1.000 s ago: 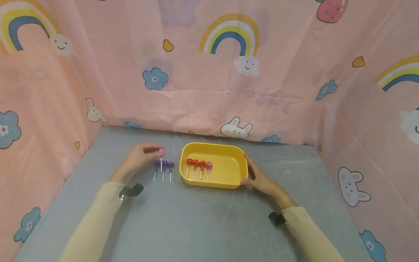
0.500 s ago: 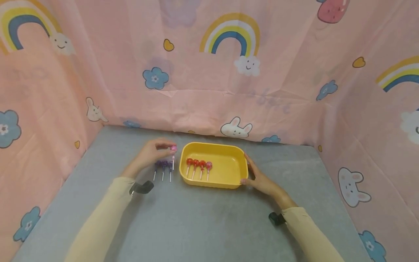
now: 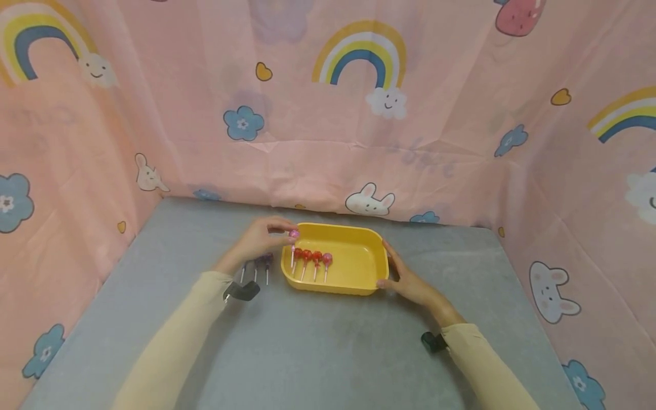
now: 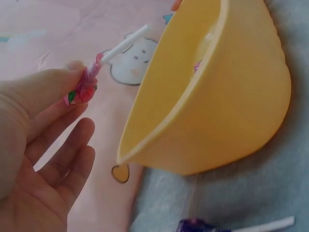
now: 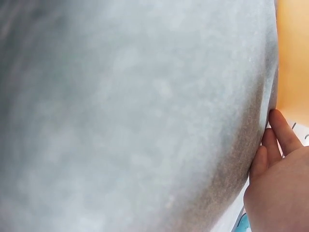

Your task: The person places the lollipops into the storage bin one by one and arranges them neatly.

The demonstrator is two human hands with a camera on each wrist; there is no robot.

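Observation:
My left hand pinches a pink-wrapped lollipop by its candy head, between thumb and finger. It is over the left end of a yellow tray, its white stick pointing down in the head view. In the left wrist view this lollipop shows a green mark on its wrapper. Inside the tray, several red lollipops and a pink one lie in a row. My right hand touches the tray's right end, its fingers fairly straight against the side and the thumb near the front corner.
Purple lollipops lie on the grey tabletop left of the tray, partly hidden by my left hand. A pink printed curtain encloses the back and sides. A dark wrist camera sits at my left cuff.
My left hand has carried the pink lollipop rightward, from above the purple lollipops to over the tray's left end. The right hand and tray have stayed in place.

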